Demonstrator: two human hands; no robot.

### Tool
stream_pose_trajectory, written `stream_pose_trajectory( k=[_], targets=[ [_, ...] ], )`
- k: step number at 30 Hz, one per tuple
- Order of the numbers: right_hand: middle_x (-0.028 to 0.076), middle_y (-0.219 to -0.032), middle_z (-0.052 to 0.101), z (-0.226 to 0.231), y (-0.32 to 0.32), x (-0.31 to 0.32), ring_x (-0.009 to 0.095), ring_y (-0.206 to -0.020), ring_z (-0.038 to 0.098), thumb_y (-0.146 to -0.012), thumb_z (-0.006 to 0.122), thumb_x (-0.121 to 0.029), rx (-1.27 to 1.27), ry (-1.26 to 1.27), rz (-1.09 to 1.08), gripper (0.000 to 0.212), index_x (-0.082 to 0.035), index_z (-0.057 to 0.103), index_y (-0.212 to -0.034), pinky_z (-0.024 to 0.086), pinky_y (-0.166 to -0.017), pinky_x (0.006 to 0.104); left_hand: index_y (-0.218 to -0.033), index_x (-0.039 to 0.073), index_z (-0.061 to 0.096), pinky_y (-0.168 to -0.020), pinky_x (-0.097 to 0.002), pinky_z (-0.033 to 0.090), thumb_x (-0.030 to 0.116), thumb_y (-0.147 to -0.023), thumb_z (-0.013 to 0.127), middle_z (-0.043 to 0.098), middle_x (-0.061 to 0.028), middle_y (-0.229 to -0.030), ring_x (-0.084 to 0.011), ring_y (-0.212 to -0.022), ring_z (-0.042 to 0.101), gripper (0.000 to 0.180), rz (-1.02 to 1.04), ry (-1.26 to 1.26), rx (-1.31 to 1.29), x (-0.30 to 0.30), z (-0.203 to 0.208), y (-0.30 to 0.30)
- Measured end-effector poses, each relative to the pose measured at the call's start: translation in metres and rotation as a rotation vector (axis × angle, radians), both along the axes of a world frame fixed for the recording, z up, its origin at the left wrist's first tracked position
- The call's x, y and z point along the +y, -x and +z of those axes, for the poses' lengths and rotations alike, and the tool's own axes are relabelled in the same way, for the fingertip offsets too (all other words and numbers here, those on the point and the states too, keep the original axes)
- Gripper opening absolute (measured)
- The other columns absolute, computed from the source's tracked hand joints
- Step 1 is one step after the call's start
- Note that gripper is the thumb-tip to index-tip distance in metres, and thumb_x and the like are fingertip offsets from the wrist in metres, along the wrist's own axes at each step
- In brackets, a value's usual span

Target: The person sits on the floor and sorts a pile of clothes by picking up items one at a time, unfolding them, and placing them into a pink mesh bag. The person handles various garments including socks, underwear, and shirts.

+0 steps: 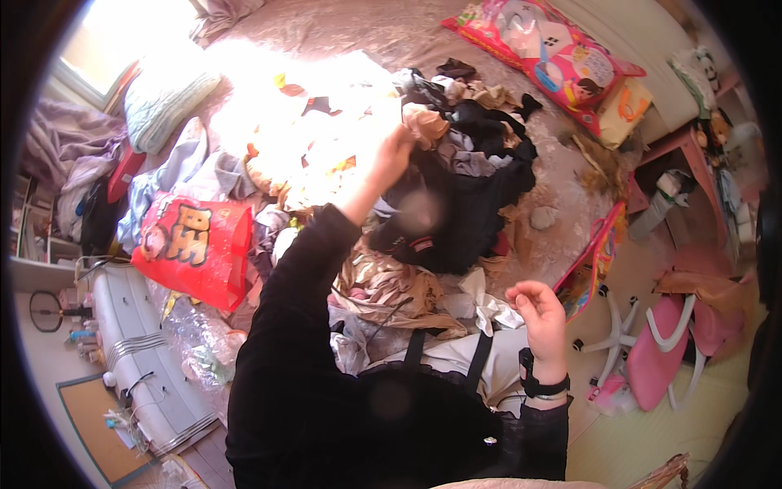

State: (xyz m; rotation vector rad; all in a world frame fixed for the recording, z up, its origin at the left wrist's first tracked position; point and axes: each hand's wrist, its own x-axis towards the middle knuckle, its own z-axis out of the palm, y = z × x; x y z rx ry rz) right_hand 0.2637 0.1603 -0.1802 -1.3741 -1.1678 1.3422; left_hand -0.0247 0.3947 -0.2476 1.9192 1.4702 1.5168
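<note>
Head view: clothes heap beside red bag.

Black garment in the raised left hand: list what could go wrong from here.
1. The left hand lifts the black garment out of a tangled clothes pile; neighbouring pieces may drag along and spill off the bed.
2. Glare from the window washes out the far side of the pile, so small items there could be missed.
3. The right hand hangs free, so the garment lacks support and may slip.
</note>
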Motion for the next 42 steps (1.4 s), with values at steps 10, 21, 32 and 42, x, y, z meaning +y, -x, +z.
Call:
stream_pose_trajectory(
  k=[10,21,32,42],
  targets=[
    [0.004,-0.108,0.062,0.006,-0.012,0.030,0.013,-0.090,0.062,-0.092,0.056,-0.006,0.417,-0.163,-0.385,0.030,-0.004,0.055,-0.121,0.051,-0.080,0.0286,-0.105,0.006,0.057,-0.086,-0.0391,0.048,0.014,-0.062,0.071,0.056,-0.0101,-0.120,-0.0296,-0.110,0.056,0.047,-0.800,-0.329,0.090,-0.171,0.037,-0.128],
    [0.018,-0.135,0.044,0.137,-0.134,-0.070,0.032,-0.120,0.049,-0.099,0.045,-0.034,-0.039,-0.400,-0.436,0.050,-0.001,0.035,-0.135,0.039,-0.102,0.0485,-0.086,0.008,0.059,-0.069,-0.0405,0.050,0.015,-0.067,0.064,0.063,-0.0087,-0.079,-0.0287,-0.077,0.064,0.021,-0.690,0.038,0.427,-0.133,-0.011,-0.157],
    [0.017,-0.121,0.058,0.237,-0.374,-0.139,0.024,-0.097,0.061,-0.093,0.056,-0.023,0.148,-0.610,-0.507,0.043,0.002,0.048,-0.128,0.052,-0.088,0.0402,-0.100,0.009,0.066,-0.067,-0.0334,0.051,0.004,-0.075,0.061,0.068,-0.0095,-0.081,-0.0236,-0.073,0.067,0.025,-0.519,0.219,0.217,-0.001,0.104,-0.016],
    [0.014,-0.135,0.050,0.235,-0.241,-0.063,0.026,-0.124,0.049,-0.100,0.042,-0.030,0.261,-0.439,-0.910,0.045,-0.001,0.043,-0.135,0.036,-0.107,0.0436,-0.115,-0.009,0.053,-0.082,-0.0375,0.056,0.010,-0.093,0.043,0.065,-0.0195,-0.103,-0.0271,-0.090,0.068,0.030,-1.206,0.874,-0.476,-0.006,0.247,-0.116]
  ],
)
